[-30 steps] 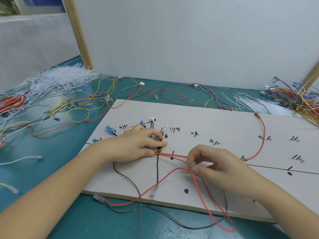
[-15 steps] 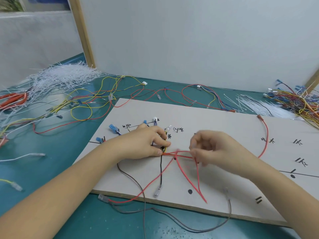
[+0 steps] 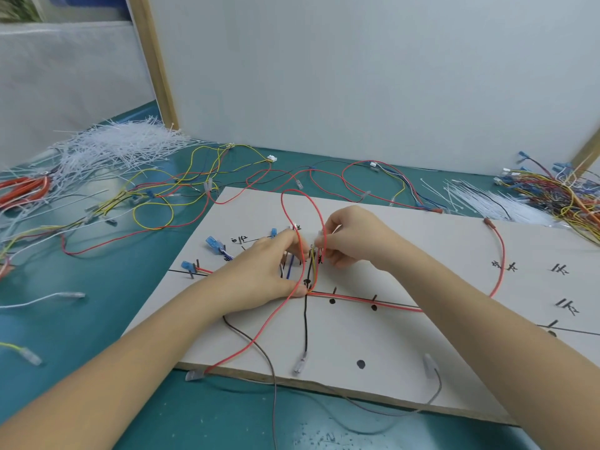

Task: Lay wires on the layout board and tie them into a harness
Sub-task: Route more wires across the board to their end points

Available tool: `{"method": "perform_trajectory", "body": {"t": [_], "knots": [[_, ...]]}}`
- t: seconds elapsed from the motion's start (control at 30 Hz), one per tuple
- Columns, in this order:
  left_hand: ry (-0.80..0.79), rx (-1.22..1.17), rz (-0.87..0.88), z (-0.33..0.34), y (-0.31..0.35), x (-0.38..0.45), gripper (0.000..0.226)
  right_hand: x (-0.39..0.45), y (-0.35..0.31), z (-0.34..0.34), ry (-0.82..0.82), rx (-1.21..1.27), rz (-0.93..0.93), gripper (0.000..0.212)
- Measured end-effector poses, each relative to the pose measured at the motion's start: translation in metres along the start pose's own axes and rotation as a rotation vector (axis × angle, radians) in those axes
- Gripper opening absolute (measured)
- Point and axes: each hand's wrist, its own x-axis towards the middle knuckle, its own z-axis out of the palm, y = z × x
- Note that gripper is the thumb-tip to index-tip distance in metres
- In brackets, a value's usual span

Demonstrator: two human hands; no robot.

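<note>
Wires being routed at a junction on the layout board [image 3: 406,254].

Largest first: the pale layout board lies on the teal table [image 3: 81,319], marked with black lines, dots and characters; loose wires [image 3: 156,203] and piles of white cable ties [image 3: 120,144] sit beyond its far-left corner. A red wire [image 3: 300,203] rises in a tall loop over the board, then runs right along the drawn line. The left hand [image 3: 259,274] presses the gathered wires down at the junction, fingers curled round them. The right hand [image 3: 350,238] pinches the red wire's clear-sleeved end just beside the left fingertips. The likely risk is that the springy loop pulls the wire off its line, or snags the black wire [image 3: 306,326] crossing beneath, if the left hand eases its hold.
</note>
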Motion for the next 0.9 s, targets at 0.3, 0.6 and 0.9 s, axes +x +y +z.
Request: {"method": "perform_trajectory", "body": {"t": [0.3, 0.6, 0.9], "knots": [[0.020, 0.008, 0.081, -0.002, 0.002, -0.004, 0.056, 0.009, -0.009, 0.002, -0.046, -0.089, 0.044, 0.013], [0.196, -0.914, 0.057, -0.025, 0.019, -0.006, 0.030, 0.010, -0.011, -0.002, -0.148, 0.052, 0.140, 0.014], [0.596, -1.320, -0.238, -0.095, -0.030, -0.016, 0.043, 0.007, -0.008, 0.002, -0.121, 0.066, 0.141, 0.021]]}}
